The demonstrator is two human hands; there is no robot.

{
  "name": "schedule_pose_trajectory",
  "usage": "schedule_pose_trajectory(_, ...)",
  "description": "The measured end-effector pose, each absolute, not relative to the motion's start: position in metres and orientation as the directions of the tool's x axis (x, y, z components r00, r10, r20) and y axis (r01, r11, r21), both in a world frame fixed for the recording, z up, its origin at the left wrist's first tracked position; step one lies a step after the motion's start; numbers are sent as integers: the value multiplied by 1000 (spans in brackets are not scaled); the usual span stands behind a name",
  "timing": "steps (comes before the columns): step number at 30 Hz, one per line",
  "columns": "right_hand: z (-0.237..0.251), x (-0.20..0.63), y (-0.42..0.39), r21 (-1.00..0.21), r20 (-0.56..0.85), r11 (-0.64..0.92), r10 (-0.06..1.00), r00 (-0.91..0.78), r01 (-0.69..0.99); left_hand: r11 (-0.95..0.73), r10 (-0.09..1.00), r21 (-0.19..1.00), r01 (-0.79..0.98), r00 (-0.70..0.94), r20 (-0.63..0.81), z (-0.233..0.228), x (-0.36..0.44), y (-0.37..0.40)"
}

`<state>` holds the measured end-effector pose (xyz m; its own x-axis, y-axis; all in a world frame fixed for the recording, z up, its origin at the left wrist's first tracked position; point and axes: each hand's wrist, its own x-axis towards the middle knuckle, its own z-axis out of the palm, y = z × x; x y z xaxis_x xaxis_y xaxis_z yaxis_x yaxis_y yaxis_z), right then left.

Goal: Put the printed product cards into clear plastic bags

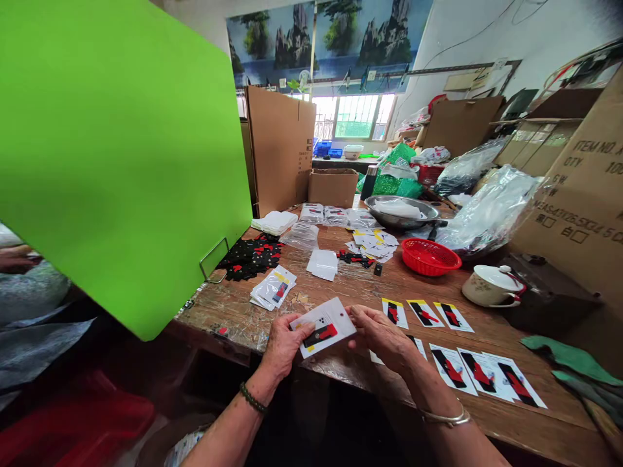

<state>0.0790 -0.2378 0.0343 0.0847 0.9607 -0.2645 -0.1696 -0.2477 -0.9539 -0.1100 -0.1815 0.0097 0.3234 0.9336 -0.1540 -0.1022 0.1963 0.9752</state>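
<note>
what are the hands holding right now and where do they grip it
Both hands hold one white packet with a red and black item inside: the left hand pinches its left edge, the right hand its right edge.

Left hand (285, 344), right hand (384, 337): pinching grip, close together.

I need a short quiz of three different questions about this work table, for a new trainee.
1. True or false: both hands hold one white card.
2. Which colour is the basket on the table? A) blue B) red C) yellow
3. Fill in: the lidded cup stands to the ____ of the basket.

Key: 1 true; the left hand and right hand grip its two ends. 2 B. 3 right.
</note>
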Motion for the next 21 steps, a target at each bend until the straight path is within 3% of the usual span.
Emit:
schedule_pose_trajectory(2,30,73,-236,-972,-208,-193,972,110,-133,177,949,980,-89,281,-146,8,-114,-184)
schedule_pose_trajectory(7,15,55,-222,-986,-86,-91,995,43,137,-19,924,989,144,380,-38,26,-126,-181)
schedule_pose_trajectory(12,16,30,-191,-984,24,22,1000,7,176,-160,930,954,254,362,60,37,-132,-152)
schedule_pose_trajectory(16,13,32,-151,-971,51,53,999,-14,235,-239,957,857,456,257,131,40,-137,-107)
schedule_pose_trajectory(19,6,60,-113,-868,209,133,972,110,478,-246,969,774,583,177,175,43,-140,-69)
schedule_pose_trajectory(21,0,86,-88,-684,364,143,916,165,715,-241,970,748,618,140,197,42,-140,-46)
